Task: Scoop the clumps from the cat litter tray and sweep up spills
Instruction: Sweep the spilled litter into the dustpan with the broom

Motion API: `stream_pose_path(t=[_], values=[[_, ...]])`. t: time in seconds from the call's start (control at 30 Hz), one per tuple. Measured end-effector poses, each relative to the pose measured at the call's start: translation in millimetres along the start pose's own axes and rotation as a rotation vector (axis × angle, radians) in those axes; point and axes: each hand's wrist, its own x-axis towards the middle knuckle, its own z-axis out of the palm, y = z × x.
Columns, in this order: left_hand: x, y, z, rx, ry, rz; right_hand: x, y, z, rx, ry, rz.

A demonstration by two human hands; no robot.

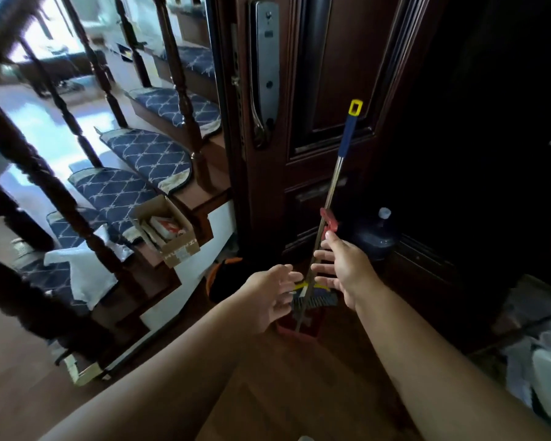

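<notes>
The broom is seen standing almost upright against a dark wooden door, its metal pole tilted slightly so that the top leans to the right. A blue grip with a yellow hanging loop is fitted at the top of the pole, and a red clip is fastened partway down it. The dark bristles, capped in yellow, are set in a red dustpan on the wooden floor at the foot of the door.

Both bare arms are stretched forward toward the pole. The left hand is held just left of the lower pole with its fingers straight and spread, gripping nothing. The right hand is held just right of the pole, fingers extended and slightly spread, the thumb raised near the red clip; whether any fingertip touches the pole cannot be told.

A silver handle plate is mounted on the door. A large water bottle is stood just right of the broom. To the left, a staircase with blue patterned mats is seen behind dark balusters, with an open cardboard box and a white cloth lying on the lower steps.
</notes>
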Motion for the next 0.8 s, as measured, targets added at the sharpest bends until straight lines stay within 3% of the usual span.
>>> stream_pose_path(t=[0.4, 0.8], values=[[70.8, 44.7, 40.1, -0.006, -0.018, 0.0, 76.1, -41.2, -22.7, 0.043, 0.063, -0.014], [147.4, 110.6, 64.8, 0.166, -0.054, -0.042, 150.1, -84.0, -0.8, -0.104, 0.229, -0.141]])
